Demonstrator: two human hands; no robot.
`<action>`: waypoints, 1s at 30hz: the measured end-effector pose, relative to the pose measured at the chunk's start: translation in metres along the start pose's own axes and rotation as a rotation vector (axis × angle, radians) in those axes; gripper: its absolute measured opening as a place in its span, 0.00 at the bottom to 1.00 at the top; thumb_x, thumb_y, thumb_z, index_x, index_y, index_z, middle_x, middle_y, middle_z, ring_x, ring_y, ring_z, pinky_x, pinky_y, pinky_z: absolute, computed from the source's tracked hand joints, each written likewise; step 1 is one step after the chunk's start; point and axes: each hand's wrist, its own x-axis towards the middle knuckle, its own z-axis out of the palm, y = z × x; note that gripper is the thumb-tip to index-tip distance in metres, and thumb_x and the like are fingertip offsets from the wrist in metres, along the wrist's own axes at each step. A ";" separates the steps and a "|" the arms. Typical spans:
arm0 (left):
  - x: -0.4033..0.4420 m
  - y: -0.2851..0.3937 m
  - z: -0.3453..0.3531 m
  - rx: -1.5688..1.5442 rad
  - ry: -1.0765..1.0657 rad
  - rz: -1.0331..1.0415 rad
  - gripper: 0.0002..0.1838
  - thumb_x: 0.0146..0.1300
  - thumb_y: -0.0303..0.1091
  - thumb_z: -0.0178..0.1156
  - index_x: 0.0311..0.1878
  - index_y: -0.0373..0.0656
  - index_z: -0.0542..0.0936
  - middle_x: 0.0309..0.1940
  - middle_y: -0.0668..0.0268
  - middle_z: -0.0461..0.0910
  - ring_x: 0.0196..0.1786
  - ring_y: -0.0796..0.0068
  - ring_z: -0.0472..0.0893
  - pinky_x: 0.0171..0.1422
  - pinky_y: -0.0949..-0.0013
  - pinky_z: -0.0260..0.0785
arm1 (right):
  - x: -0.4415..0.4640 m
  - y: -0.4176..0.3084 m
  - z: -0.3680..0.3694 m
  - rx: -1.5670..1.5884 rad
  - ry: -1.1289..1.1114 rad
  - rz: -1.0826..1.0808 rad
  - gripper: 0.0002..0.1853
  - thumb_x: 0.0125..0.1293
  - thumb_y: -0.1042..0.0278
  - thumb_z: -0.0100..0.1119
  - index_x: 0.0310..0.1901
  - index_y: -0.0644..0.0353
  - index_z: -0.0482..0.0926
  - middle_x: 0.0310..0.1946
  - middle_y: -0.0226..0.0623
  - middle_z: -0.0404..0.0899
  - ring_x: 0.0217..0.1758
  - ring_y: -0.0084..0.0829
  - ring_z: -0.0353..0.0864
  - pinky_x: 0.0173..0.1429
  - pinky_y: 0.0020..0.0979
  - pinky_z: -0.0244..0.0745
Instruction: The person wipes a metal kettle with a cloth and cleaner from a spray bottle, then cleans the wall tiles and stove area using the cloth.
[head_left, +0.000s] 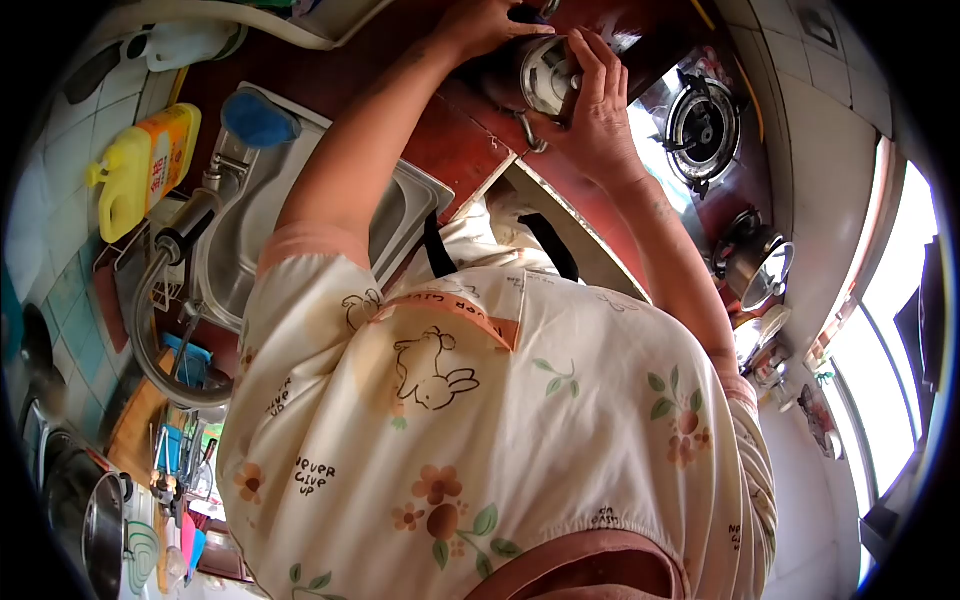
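Observation:
A round silver metal container [545, 78] with a dark side is at the top centre, over the red-brown counter [440, 125]. My right hand [600, 105] is wrapped round its right side, fingers curled over the edge and thumb low. Beyond it, my left hand [490, 28] is closed at the container's far left, its thumb beside a small dark object [530, 13] that I cannot make out. A curved metal piece [533, 135] shows just below the container.
On the left are a steel sink [235, 260] with a tap [150, 310], a blue cloth [260, 118] and a yellow bottle [150, 165]. To the right stand a gas burner [703, 130] and a metal pot [757, 272]. An open drawer or cabinet edge [585, 225] lies before my body.

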 end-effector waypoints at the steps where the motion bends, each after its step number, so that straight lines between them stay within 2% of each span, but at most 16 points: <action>1: -0.003 0.001 -0.002 -0.032 -0.032 -0.060 0.25 0.61 0.54 0.67 0.40 0.37 0.85 0.38 0.49 0.85 0.45 0.48 0.84 0.51 0.54 0.75 | 0.001 0.000 0.001 -0.008 0.003 0.008 0.57 0.42 0.66 0.81 0.75 0.59 0.57 0.72 0.50 0.60 0.71 0.55 0.63 0.76 0.50 0.61; 3: -0.002 -0.005 -0.001 -0.154 -0.026 -0.031 0.25 0.61 0.53 0.67 0.41 0.35 0.86 0.39 0.48 0.86 0.43 0.50 0.86 0.49 0.57 0.76 | 0.002 -0.001 0.001 -0.022 -0.017 0.035 0.57 0.43 0.64 0.81 0.75 0.59 0.57 0.72 0.51 0.60 0.72 0.55 0.62 0.76 0.50 0.60; 5: -0.004 -0.015 0.002 -0.275 -0.050 0.017 0.23 0.62 0.49 0.68 0.46 0.35 0.85 0.41 0.51 0.87 0.44 0.59 0.87 0.52 0.60 0.75 | 0.001 -0.003 0.000 -0.008 -0.033 0.036 0.58 0.43 0.64 0.81 0.76 0.59 0.56 0.72 0.51 0.59 0.72 0.55 0.62 0.76 0.50 0.60; 6: -0.004 -0.018 0.004 -0.281 -0.046 0.017 0.23 0.62 0.49 0.68 0.46 0.35 0.85 0.41 0.51 0.87 0.44 0.59 0.87 0.52 0.60 0.75 | 0.000 -0.004 0.000 -0.012 -0.038 0.033 0.58 0.43 0.64 0.81 0.76 0.59 0.56 0.72 0.51 0.59 0.72 0.55 0.62 0.76 0.50 0.60; 8: -0.002 -0.025 0.008 -0.413 -0.026 0.111 0.20 0.64 0.43 0.68 0.50 0.36 0.85 0.44 0.57 0.88 0.46 0.69 0.85 0.54 0.63 0.75 | 0.001 -0.002 0.001 -0.031 -0.048 0.040 0.58 0.43 0.64 0.81 0.76 0.59 0.56 0.72 0.51 0.59 0.72 0.55 0.61 0.77 0.50 0.60; 9: 0.000 -0.033 0.012 -0.417 -0.021 0.110 0.20 0.64 0.43 0.68 0.50 0.36 0.85 0.44 0.57 0.88 0.46 0.69 0.85 0.54 0.63 0.75 | 0.001 0.001 0.002 -0.033 -0.053 0.036 0.58 0.43 0.64 0.81 0.76 0.59 0.56 0.72 0.51 0.59 0.72 0.55 0.61 0.77 0.50 0.60; 11: 0.003 -0.050 0.019 -0.468 -0.139 -0.035 0.18 0.66 0.38 0.67 0.55 0.37 0.84 0.47 0.62 0.88 0.49 0.74 0.84 0.56 0.66 0.74 | -0.002 0.006 0.004 -0.005 -0.046 0.038 0.58 0.43 0.64 0.82 0.76 0.59 0.56 0.72 0.51 0.59 0.72 0.54 0.61 0.77 0.50 0.59; 15: -0.006 -0.056 0.019 -0.519 -0.139 -0.046 0.18 0.68 0.37 0.66 0.56 0.37 0.83 0.48 0.63 0.87 0.50 0.75 0.83 0.58 0.68 0.73 | -0.001 0.006 0.003 -0.011 -0.056 0.049 0.58 0.42 0.64 0.81 0.75 0.57 0.55 0.73 0.49 0.57 0.71 0.56 0.61 0.75 0.51 0.60; 17: -0.007 -0.062 0.023 -0.640 -0.104 -0.021 0.19 0.68 0.38 0.65 0.57 0.37 0.83 0.49 0.62 0.87 0.52 0.74 0.83 0.60 0.67 0.72 | -0.001 0.006 0.004 -0.001 -0.047 0.028 0.58 0.42 0.65 0.80 0.75 0.58 0.56 0.73 0.49 0.57 0.70 0.56 0.62 0.75 0.51 0.61; 21: -0.012 -0.048 0.019 -0.490 -0.046 -0.001 0.20 0.68 0.38 0.66 0.58 0.37 0.82 0.50 0.60 0.87 0.53 0.71 0.83 0.62 0.66 0.72 | -0.003 0.005 0.006 -0.011 -0.050 0.037 0.58 0.42 0.65 0.80 0.75 0.58 0.55 0.73 0.50 0.57 0.70 0.56 0.62 0.75 0.52 0.60; 24: -0.003 -0.031 0.015 -0.444 -0.022 0.066 0.20 0.68 0.39 0.66 0.58 0.37 0.82 0.49 0.60 0.87 0.53 0.69 0.83 0.60 0.65 0.72 | -0.002 0.007 0.005 -0.021 -0.061 0.028 0.57 0.43 0.65 0.80 0.75 0.58 0.55 0.73 0.51 0.57 0.70 0.56 0.62 0.75 0.52 0.59; 27: 0.001 -0.027 0.016 -0.289 -0.072 -0.001 0.20 0.67 0.40 0.67 0.56 0.36 0.82 0.47 0.58 0.87 0.50 0.67 0.84 0.56 0.63 0.73 | -0.002 0.008 0.006 0.005 -0.044 0.065 0.57 0.43 0.65 0.80 0.75 0.58 0.55 0.73 0.51 0.57 0.71 0.56 0.61 0.75 0.52 0.59; 29: -0.001 -0.032 0.023 -0.342 0.102 0.177 0.20 0.67 0.41 0.68 0.53 0.35 0.82 0.42 0.55 0.87 0.45 0.66 0.85 0.51 0.63 0.74 | -0.001 0.007 0.005 -0.009 -0.040 0.042 0.57 0.43 0.65 0.80 0.75 0.59 0.55 0.72 0.51 0.58 0.70 0.56 0.61 0.75 0.52 0.59; 30: 0.000 -0.038 0.028 -0.344 0.103 0.177 0.20 0.67 0.41 0.68 0.53 0.35 0.82 0.42 0.55 0.87 0.45 0.66 0.85 0.51 0.63 0.74 | -0.001 0.007 0.005 -0.010 -0.042 0.042 0.57 0.43 0.65 0.80 0.75 0.59 0.55 0.72 0.51 0.58 0.70 0.56 0.61 0.75 0.52 0.59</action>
